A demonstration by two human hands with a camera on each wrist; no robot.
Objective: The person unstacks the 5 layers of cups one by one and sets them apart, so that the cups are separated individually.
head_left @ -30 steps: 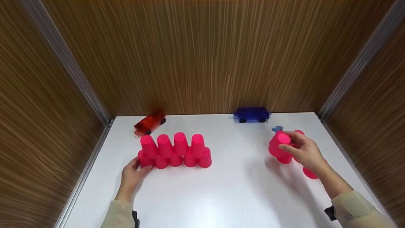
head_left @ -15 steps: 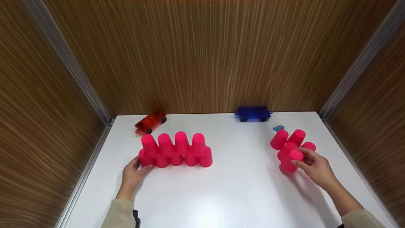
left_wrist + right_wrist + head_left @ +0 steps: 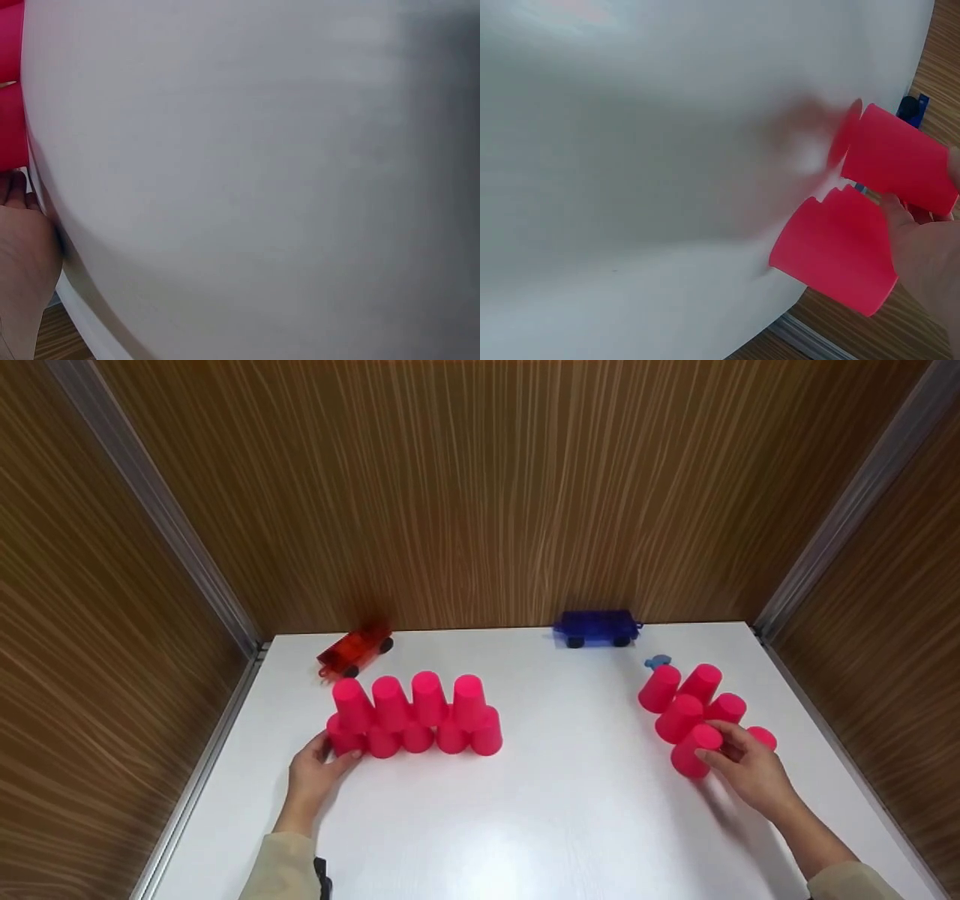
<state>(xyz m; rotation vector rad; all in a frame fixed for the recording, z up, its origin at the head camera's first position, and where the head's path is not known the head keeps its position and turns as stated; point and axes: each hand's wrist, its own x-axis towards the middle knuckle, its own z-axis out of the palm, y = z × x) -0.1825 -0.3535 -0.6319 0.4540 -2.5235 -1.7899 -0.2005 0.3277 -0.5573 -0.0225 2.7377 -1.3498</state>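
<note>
The pink cup, inverted with its closed end up, is judged to be thin plastic: very light, fairly stiff though likely to flex if squeezed, smooth enough to slip, and hard to break. It is best taken by its sides, just below the closed end, with light pressure. It is gripped from its right side by the right hand, with the thumb toward the near face and the fingers behind; whether its rim touches the table cannot be told. Just beyond it, five other pink cups are grouped. Well apart, at the other side, the leftmost lower cup is held between thumb and fingers by the left hand. It is included in a lower tier of five, on which four upper cups are borne. Farther back, a red cart, a blue cart and a small blue piece are seen.
</note>
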